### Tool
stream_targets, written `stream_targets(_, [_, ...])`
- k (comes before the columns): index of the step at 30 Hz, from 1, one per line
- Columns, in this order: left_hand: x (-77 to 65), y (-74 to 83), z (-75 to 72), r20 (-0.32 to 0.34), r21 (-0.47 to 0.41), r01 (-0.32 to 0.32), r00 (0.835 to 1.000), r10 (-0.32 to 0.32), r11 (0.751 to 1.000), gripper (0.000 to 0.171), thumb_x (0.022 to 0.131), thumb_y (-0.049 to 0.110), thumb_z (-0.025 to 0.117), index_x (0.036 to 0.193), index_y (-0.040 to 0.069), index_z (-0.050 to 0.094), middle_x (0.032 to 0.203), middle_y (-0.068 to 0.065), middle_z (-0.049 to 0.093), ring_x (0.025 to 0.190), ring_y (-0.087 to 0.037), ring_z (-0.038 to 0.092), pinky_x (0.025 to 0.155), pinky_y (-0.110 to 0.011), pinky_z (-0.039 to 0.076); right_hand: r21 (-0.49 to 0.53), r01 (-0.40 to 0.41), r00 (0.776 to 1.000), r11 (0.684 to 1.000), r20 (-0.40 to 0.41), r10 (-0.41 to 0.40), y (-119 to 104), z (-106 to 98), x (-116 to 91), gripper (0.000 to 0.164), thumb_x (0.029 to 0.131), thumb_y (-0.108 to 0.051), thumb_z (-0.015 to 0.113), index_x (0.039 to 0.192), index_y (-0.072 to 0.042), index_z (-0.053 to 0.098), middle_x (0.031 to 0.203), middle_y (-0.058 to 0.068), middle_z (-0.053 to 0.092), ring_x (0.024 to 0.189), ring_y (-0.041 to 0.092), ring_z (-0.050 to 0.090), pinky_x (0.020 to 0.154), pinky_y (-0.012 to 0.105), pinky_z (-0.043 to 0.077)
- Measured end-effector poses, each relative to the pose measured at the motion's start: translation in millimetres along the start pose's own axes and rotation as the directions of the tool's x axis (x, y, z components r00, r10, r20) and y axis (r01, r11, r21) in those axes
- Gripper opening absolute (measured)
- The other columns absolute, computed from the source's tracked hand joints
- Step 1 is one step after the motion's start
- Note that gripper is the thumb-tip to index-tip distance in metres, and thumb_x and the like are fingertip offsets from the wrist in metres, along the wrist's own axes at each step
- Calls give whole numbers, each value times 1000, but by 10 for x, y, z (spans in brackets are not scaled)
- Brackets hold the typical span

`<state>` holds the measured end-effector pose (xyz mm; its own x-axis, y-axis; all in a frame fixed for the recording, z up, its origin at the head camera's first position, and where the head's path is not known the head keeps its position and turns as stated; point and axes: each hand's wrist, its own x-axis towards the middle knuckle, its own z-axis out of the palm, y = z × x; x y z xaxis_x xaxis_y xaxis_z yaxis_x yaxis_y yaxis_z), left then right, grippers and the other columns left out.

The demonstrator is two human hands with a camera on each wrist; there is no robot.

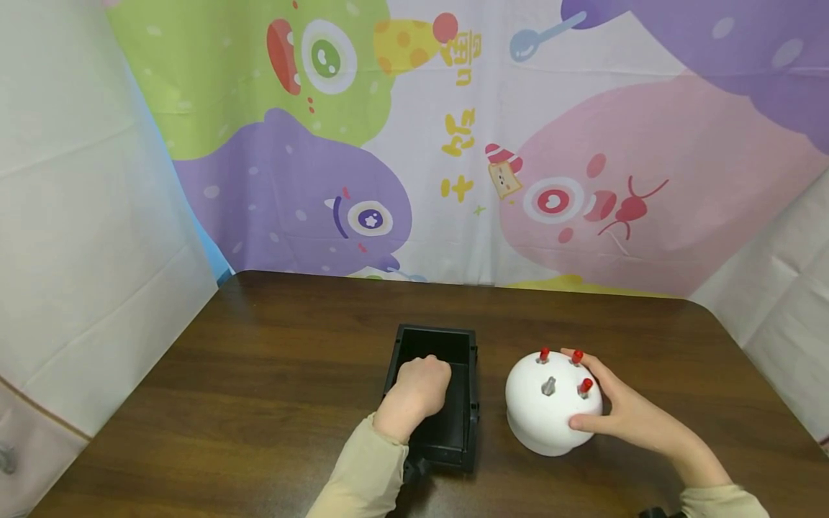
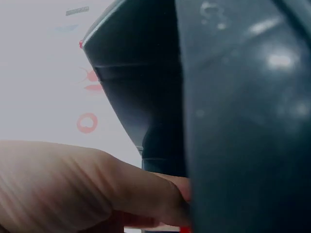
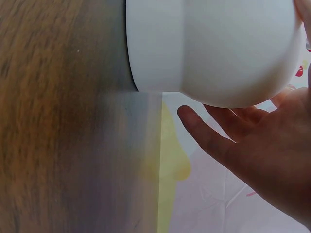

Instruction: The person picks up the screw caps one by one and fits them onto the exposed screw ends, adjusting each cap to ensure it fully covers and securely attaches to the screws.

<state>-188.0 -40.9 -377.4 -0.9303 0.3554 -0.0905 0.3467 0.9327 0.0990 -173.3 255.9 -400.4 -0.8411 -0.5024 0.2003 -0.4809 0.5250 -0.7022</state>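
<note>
My left hand [image 1: 421, 388] is inside the black open-topped box [image 1: 471, 403], with its fingers curled. At the thumb's tip in the left wrist view, a small red piece [image 2: 185, 229] shows, mostly hidden by the fingers and the box wall. A white rounded dome [image 1: 531, 403] on a narrower base sits to the right of the box. Three red-tipped pegs [image 1: 586, 386] and a bare grey peg [image 1: 549, 386] stick up from its top. My right hand [image 1: 618, 406] grips the dome's right side, thumb toward the front and fingers around the back.
Both things stand on a dark brown wooden table [image 1: 291, 360]. Behind it hangs a cartoon-printed curtain [image 1: 447, 230]. White cloth [image 1: 97, 180] hangs along the left side, and more white cloth is at the right.
</note>
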Motion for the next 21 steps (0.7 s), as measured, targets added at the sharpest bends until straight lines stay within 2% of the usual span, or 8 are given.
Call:
stream_targets(5, [11, 4, -20, -63, -48, -25, 998, 22, 999, 16, 85, 2, 57, 73, 7, 67, 55, -2, 49, 45, -10, 35, 41, -21, 32, 9, -3, 1000, 1000, 1, 3, -4, -8, 0, 82, 74, -17, 74, 140, -20, 26, 139, -6, 34, 115, -6, 36, 87, 17, 38])
stream_targets(9, [-1, 22, -60, -133, -36, -62, 989, 57, 997, 10, 84, 1, 59, 84, 5, 68, 73, -7, 59, 54, -12, 47, 46, -22, 39, 7, -7, 1000, 1000, 1, 7, -10, -11, -1, 82, 74, -17, 75, 139, -25, 26, 137, -5, 35, 114, -6, 37, 86, 18, 40])
stream_targets(11, [-13, 29, -84, -154, -34, -74, 986, 68, 997, 13, 83, 1, 60, 93, 3, 68, 85, -10, 61, 62, -15, 54, 50, -22, 43, 7, -5, 1000, 1000, 3, 5, -10, -10, 0, 82, 74, -17, 74, 139, -25, 25, 139, -5, 34, 115, -6, 36, 86, 18, 39])
stream_targets(14, [-25, 39, -126, -176, -34, -88, 981, 81, 996, 19, 83, 0, 61, 102, 2, 65, 93, -13, 61, 69, -19, 59, 53, -22, 47, 7, -3, 1000, 1000, 2, 3, -1, -6, 1, 82, 74, -17, 74, 139, -26, 25, 140, -6, 33, 116, -7, 34, 88, 17, 37])
stream_targets(18, [-38, 63, -196, -219, -41, -114, 970, 102, 993, 22, 82, -1, 61, 104, 2, 64, 93, -13, 59, 65, -18, 57, 51, -21, 45, -4, -6, 1000, 1000, -4, 6, 23, 1, -5, 82, 74, -18, 75, 140, -24, 26, 140, -8, 33, 117, -7, 34, 89, 15, 35])
stream_targets(21, [-53, 99, -245, -259, -35, -132, 959, 118, 991, 19, 81, 4, 65, 100, 3, 65, 90, -12, 59, 63, -17, 58, 50, -20, 45, -13, -11, 1000, 1000, -6, 11, 39, 7, -2, 82, 74, -19, 75, 140, -24, 26, 140, -8, 33, 118, -7, 33, 89, 14, 34])
